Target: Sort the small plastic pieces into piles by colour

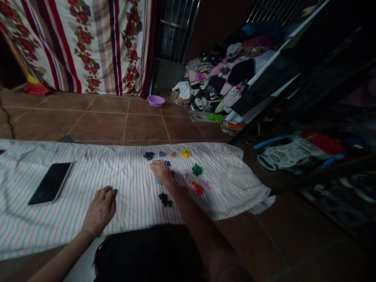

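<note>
My right hand [161, 171] reaches among small piles of tiny coloured pieces on a striped cloth [129, 176]. Its fingers are drawn together and point left; what they hold, if anything, is hidden. Around it lie dark grey pieces [149, 156], dark blue pieces [167, 163], light blue pieces [158, 181] partly covered by the hand, and black pieces [165, 199]. Further right are yellow [185, 153], green [197, 169], orange-red [196, 188] and pink pieces [206, 184]. My left hand [101, 207] rests on the cloth with curled fingers; a small dark spot shows at a fingertip.
A phone [51, 184] lies on the cloth at left. Beyond, on the tiled floor, stand a purple basin [156, 101] and a heap of clothes [220, 78]. A floral curtain [102, 47] hangs behind. Dark shelving or a frame [305, 180] occupies the right side.
</note>
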Tool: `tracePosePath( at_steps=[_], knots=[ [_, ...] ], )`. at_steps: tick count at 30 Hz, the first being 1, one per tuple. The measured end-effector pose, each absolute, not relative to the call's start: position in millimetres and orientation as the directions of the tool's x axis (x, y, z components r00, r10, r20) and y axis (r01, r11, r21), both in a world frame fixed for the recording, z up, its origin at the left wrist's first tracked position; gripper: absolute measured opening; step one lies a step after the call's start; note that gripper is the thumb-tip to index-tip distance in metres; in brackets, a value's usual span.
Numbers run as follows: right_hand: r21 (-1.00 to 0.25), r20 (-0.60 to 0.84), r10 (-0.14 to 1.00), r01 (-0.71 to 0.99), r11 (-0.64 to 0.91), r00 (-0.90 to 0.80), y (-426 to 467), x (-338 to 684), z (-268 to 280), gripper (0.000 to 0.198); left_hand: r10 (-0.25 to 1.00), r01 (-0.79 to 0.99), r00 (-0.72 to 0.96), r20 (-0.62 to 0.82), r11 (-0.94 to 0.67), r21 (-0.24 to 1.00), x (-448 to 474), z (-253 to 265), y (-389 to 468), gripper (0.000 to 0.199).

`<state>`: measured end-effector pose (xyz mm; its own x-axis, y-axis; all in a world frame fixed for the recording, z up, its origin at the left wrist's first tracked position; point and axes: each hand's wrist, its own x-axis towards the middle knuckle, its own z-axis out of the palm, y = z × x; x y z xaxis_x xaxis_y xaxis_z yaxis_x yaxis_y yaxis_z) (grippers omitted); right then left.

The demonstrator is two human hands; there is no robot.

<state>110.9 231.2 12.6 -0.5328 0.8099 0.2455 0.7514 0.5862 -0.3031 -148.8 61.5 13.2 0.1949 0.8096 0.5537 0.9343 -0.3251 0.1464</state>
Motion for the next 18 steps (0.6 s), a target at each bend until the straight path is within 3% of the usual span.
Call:
tracePosePath(
  at_steps=[3,8,12,18],
  knots=[
    [-0.339,0.248,0.849,0.779,0.528,-0.467,229.9,117.9,19.0,0.023,0.796,0.930,0.204,0.569,-0.339,0.141,-149.0,13.4,61.5,0.022],
    [-0.499,0.381,0.888,0.751,0.432,-0.257,235.1,160.1,21.0,0.028,0.784,0.931,0.225,0.578,-0.348,0.109,-149.5,13.6,61.6,0.019],
    [-0.541,0.430,0.897,0.767,0.345,-0.100,233.7,203.8,19.6,0.030,0.788,0.939,0.214,0.577,-0.330,0.102,-149.4,13.0,61.7,0.020],
    [-0.543,0.413,0.907,0.776,0.321,-0.087,215.6,238.6,17.2,0.027,0.765,0.942,0.243,0.597,-0.333,0.043,-148.9,13.2,61.2,0.020]
  ],
)
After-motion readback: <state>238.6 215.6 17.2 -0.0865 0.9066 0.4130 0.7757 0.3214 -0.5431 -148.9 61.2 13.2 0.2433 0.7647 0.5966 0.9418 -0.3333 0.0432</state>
